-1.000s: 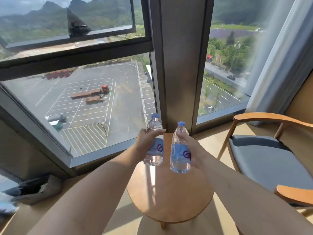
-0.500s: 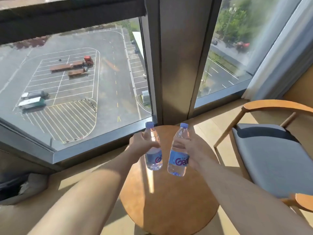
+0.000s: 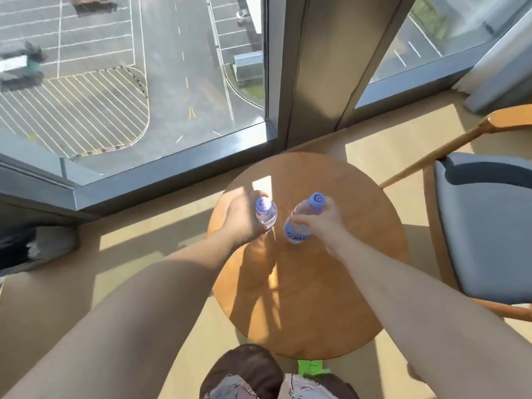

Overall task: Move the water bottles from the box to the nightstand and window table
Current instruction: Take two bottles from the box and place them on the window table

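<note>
Left hand [image 3: 243, 218] grasps 1 water bottle [image 3: 266, 214] around its body, blue cap up. Right hand [image 3: 319, 223] grasps the 2nd bottle [image 3: 299, 223], tilted, cap leaning away from the person. Both bottles sit over the far half of the round wooden surface [image 3: 316, 298], near each other; cannot tell if either base touches it. Grey-cushioned chair [image 3: 483, 226] right of the surface, window [image 3: 129, 82] beyond it.
</note>
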### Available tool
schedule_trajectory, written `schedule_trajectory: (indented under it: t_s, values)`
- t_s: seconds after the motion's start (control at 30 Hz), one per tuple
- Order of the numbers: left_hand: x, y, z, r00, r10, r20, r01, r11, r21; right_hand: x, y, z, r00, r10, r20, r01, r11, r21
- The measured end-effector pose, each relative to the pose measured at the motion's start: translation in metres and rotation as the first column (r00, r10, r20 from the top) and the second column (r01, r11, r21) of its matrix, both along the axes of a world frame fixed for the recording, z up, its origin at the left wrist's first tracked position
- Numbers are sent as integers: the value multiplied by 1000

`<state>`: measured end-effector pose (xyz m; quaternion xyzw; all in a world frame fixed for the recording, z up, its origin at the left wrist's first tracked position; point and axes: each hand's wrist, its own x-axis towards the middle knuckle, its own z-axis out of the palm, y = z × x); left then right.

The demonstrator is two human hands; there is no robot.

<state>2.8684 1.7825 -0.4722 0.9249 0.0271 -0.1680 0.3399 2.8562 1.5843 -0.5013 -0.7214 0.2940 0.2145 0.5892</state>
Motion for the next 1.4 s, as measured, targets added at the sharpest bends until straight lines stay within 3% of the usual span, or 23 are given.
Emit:
schedule_trajectory:
  t_s: [0.2, 0.57, 0.97, 1.1, 1.4]
  values:
    - [5, 14, -32, 995, -75, -66, 78, 996, 51, 12, 21, -20, 998, 46, 43, -42, 996, -81]
    - [18, 9, -55, 994, -104, -42, 99, 991, -90, 25, 36, -34, 952, 300, 54, -264, 899, -350]
    - [20, 12, -64, 992, -52, -116, 48, 998, -32, 24, 31, -25, 913, 409, -9, -381, 843, -380]
    - [14, 11, -47, 991, -45, -129, 50, 998, 35, 22, 28, -9, 890, 455, -15, -414, 795, -444]
    - [-2, 7, 50, 990, 108, 89, -123, 977, 177, 20, 9, 79, 739, 664, 114, -525, 674, -520]
